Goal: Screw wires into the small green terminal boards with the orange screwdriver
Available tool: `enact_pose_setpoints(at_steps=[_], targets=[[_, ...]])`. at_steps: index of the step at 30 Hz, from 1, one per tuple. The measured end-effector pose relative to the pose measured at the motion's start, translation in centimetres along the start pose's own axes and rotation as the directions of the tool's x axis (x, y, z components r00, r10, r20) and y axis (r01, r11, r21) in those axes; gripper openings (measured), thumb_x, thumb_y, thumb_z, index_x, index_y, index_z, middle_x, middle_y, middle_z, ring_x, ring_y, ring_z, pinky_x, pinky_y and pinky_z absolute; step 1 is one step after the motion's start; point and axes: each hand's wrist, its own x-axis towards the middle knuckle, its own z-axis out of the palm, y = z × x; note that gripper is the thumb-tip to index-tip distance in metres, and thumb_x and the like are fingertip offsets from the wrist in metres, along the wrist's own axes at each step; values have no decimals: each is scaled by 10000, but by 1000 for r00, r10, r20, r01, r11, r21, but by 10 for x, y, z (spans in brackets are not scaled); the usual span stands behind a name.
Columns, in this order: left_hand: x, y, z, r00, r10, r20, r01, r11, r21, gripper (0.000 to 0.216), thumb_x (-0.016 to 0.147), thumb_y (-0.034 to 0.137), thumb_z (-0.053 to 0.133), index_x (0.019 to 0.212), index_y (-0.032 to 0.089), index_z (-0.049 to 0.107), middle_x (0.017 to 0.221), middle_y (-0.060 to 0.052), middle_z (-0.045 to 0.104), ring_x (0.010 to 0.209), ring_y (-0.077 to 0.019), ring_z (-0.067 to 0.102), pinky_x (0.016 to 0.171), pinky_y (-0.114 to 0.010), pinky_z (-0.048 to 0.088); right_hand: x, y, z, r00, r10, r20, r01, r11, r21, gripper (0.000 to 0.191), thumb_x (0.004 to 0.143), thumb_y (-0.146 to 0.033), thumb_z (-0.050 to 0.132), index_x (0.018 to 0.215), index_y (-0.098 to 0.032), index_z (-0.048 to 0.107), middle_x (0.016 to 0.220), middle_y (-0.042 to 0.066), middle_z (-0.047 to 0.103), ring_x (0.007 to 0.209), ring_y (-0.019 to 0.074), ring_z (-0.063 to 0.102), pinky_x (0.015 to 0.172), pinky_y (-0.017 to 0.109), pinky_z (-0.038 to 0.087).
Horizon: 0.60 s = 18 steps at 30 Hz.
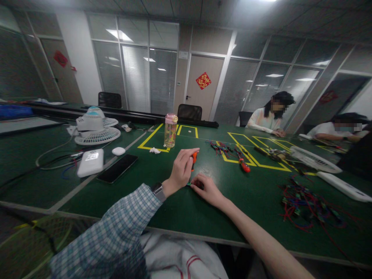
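Note:
My left hand is closed round the orange handle of a screwdriver, held upright with its tip down on the green table. My right hand lies just to the right of it, fingers curled on a small dark part with coloured wires pressed to the table. The part is mostly hidden under my fingers. A watch sits on my left wrist, below a checked sleeve.
A pink-capped bottle, a black phone, a white power bank and a white fan stand to the left. Another red screwdriver and tangled wires lie to the right. Two people sit at the far right.

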Motion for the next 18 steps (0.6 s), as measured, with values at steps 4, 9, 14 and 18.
enact_pose_setpoints(at_steps=[4, 9, 14, 18], targets=[[0, -1, 1, 999, 1, -34, 1, 998, 67, 312, 941, 178, 380, 1208, 180, 541, 1043, -78, 616, 967, -182, 555, 862, -339, 454, 0, 0, 0, 1000, 1, 0, -1, 1000, 5, 54, 784, -103, 595, 783, -156, 603, 726, 5, 544, 624, 128, 494, 587, 239, 396], [0, -3, 3, 993, -10, -116, 31, 983, 181, 228, 886, 236, 538, 1099, 195, 610, 906, -46, 515, 852, -165, 518, 766, -301, 458, 0, 1, 0, 1000, 9, 4, -9, 1000, 18, 56, 786, -105, 595, 788, -160, 603, 736, 4, 549, 621, 124, 494, 583, 234, 393], [0, 0, 0, 995, 10, -95, 5, 988, 157, 254, 919, 242, 476, 1122, 203, 623, 913, -49, 512, 861, -164, 513, 772, -299, 456, 0, 3, 1, 1000, 2, -2, -2, 1000, 7, 55, 786, -104, 596, 796, -158, 606, 735, 3, 550, 625, 122, 496, 592, 236, 397], [1, 2, -1, 999, 13, -47, -9, 996, 92, 349, 956, 174, 346, 1236, 191, 553, 1039, -72, 585, 971, -176, 529, 856, -325, 442, 0, 3, 2, 1000, -2, -10, 2, 1000, 5, 55, 782, -108, 597, 777, -162, 598, 721, -2, 538, 621, 120, 491, 583, 232, 394]])
